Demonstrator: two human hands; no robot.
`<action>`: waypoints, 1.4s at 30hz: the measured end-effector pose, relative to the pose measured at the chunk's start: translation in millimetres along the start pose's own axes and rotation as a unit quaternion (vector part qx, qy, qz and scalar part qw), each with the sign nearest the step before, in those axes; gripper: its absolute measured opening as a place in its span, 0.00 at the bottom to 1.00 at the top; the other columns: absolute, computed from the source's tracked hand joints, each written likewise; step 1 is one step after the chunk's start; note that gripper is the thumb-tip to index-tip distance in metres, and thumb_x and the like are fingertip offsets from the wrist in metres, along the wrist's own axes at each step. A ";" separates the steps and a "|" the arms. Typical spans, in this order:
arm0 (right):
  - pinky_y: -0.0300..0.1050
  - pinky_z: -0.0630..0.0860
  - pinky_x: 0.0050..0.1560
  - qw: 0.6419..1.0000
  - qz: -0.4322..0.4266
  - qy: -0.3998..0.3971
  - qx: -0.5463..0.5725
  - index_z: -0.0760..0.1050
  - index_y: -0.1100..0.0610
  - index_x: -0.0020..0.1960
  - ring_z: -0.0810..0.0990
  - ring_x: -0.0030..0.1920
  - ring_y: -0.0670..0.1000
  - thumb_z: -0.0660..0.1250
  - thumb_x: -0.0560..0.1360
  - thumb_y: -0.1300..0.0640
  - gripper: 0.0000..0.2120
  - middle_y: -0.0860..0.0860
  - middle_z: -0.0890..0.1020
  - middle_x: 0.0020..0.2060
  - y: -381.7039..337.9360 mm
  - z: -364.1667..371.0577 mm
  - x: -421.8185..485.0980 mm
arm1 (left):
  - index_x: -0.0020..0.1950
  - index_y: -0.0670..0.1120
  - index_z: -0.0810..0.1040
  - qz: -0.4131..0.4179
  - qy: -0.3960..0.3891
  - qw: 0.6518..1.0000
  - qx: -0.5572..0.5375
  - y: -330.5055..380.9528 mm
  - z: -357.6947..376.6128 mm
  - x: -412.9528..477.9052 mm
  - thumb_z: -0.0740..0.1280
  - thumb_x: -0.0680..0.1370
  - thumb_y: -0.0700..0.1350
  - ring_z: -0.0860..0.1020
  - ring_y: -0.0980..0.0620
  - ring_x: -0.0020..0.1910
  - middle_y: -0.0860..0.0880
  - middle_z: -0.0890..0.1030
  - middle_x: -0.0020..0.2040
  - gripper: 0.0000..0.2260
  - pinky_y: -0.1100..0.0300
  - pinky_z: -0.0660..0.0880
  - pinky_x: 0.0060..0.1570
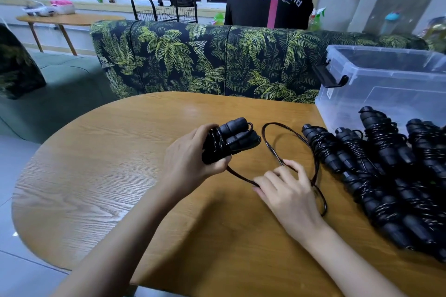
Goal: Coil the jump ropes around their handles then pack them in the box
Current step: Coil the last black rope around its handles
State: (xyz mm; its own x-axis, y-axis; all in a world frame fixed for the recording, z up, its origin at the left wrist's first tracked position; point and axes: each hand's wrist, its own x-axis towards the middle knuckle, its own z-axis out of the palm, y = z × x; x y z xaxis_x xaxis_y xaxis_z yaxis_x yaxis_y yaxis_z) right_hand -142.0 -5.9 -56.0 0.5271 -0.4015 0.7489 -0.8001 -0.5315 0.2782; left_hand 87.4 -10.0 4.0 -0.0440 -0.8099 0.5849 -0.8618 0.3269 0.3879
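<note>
Black handles, side by side and partly wound with cord, sit clenched in my left grip, raised over the wooden counter well left of the clear box. From them the loose rope loops across the counter toward the box. My right grip has its fingers curled onto that rope, pinching it. Coiled ropes lie piled just in front of the box.
</note>
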 end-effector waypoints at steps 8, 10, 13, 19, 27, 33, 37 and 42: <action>0.52 0.72 0.60 1.000 0.012 0.005 0.025 0.79 0.55 0.43 0.80 0.39 0.51 0.63 0.80 0.50 0.11 0.47 0.80 0.36 30.3 6.0 -2.5 | 0.65 0.52 0.74 -0.002 0.017 0.999 -0.027 -15.8 -8.1 5.6 0.64 0.66 0.65 0.82 0.47 0.46 0.53 0.83 0.50 0.31 0.57 0.75 0.39; 0.53 0.72 0.61 0.998 0.023 0.002 0.050 0.78 0.55 0.41 0.78 0.35 0.51 0.63 0.80 0.49 0.14 0.46 0.79 0.32 33.8 8.4 -2.1 | 0.65 0.51 0.74 0.006 0.019 0.999 -0.029 -19.0 -8.9 5.4 0.65 0.67 0.65 0.82 0.48 0.46 0.53 0.83 0.50 0.30 0.57 0.75 0.39; 0.56 0.70 0.64 0.996 0.039 -0.012 0.082 0.77 0.56 0.37 0.75 0.32 0.49 0.64 0.79 0.46 0.17 0.46 0.77 0.28 39.7 10.2 0.7 | 0.64 0.51 0.74 0.002 0.026 0.999 -0.042 -24.3 -9.9 6.5 0.65 0.67 0.64 0.82 0.49 0.45 0.53 0.83 0.49 0.30 0.59 0.73 0.38; 0.55 0.62 0.72 0.961 0.087 -0.098 0.242 0.77 0.49 0.42 0.74 0.37 0.39 0.57 0.80 0.39 0.19 0.39 0.76 0.34 52.8 12.2 11.8 | 0.65 0.53 0.73 0.003 0.029 0.997 -0.077 -37.0 -15.3 7.6 0.68 0.67 0.62 0.82 0.49 0.47 0.53 0.83 0.50 0.28 0.49 0.79 0.43; 0.58 0.46 0.78 0.819 0.247 -0.251 0.453 0.77 0.44 0.35 0.75 0.49 0.40 0.63 0.73 0.33 0.18 0.43 0.76 0.24 76.5 15.3 42.0 | 0.66 0.56 0.69 0.061 -0.013 0.991 -0.121 -49.2 -21.5 0.9 0.69 0.69 0.61 0.81 0.47 0.51 0.53 0.81 0.54 0.27 0.46 0.78 0.48; 0.49 0.52 0.79 0.758 0.230 -0.332 0.513 0.76 0.47 0.28 0.76 0.26 0.45 0.64 0.75 0.45 0.17 0.49 0.71 0.20 82.6 12.9 87.9 | 0.68 0.52 0.69 0.188 -0.063 0.979 -0.046 -44.3 -29.9 -1.9 0.69 0.72 0.63 0.80 0.48 0.50 0.51 0.81 0.54 0.28 0.49 0.78 0.47; 0.57 0.71 0.68 0.767 0.262 -0.366 0.457 0.78 0.51 0.32 0.73 0.27 0.50 0.68 0.75 0.42 0.18 0.48 0.72 0.20 75.0 23.0 115.4 | 0.67 0.46 0.70 0.319 -0.090 0.938 0.102 -18.5 -30.3 -4.2 0.64 0.74 0.67 0.80 0.49 0.48 0.50 0.82 0.52 0.31 0.54 0.77 0.46; 0.55 0.65 0.73 0.829 0.242 -0.285 0.416 0.79 0.50 0.32 0.74 0.27 0.46 0.69 0.75 0.42 0.17 0.45 0.72 0.18 45.9 9.1 142.9 | 0.57 0.43 0.73 0.277 -0.093 0.934 0.208 -7.6 -21.8 -9.1 0.73 0.67 0.65 0.79 0.49 0.39 0.50 0.81 0.43 0.31 0.54 0.76 0.37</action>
State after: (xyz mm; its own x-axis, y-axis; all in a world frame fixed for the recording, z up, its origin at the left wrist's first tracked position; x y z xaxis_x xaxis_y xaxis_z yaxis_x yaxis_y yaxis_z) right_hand -100.9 -94.5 58.3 0.4423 -0.8788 0.1794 -0.6082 -0.4408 -0.6602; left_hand 105.5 5.6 11.2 -0.5941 -0.6559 0.4656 -0.8012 0.5339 -0.2703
